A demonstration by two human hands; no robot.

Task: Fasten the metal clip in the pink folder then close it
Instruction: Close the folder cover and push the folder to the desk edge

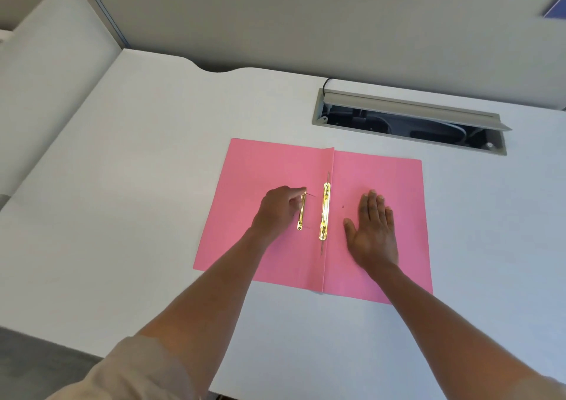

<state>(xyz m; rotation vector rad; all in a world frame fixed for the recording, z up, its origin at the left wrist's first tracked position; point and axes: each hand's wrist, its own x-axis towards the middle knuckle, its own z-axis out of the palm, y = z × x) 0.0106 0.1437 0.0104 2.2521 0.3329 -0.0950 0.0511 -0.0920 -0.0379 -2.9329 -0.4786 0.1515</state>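
The pink folder [263, 166] lies spread flat on the white desk, its spine running towards me. A gold metal bar [324, 211] is fixed along the spine fold. A second, loose gold clip piece [301, 215] lies on the left flap, with thin prongs sticking out to its right. My left hand [275, 212] is curled over that loose piece, its fingertips pinching the top end. My right hand [373, 228] rests flat, palm down, fingers spread, on the right flap.
A cable hatch [410, 120] with its grey lid raised is sunk into the desk behind the folder. A grey partition wall [306, 16] stands at the back. The desk's near edge [92, 350] runs past my left elbow.
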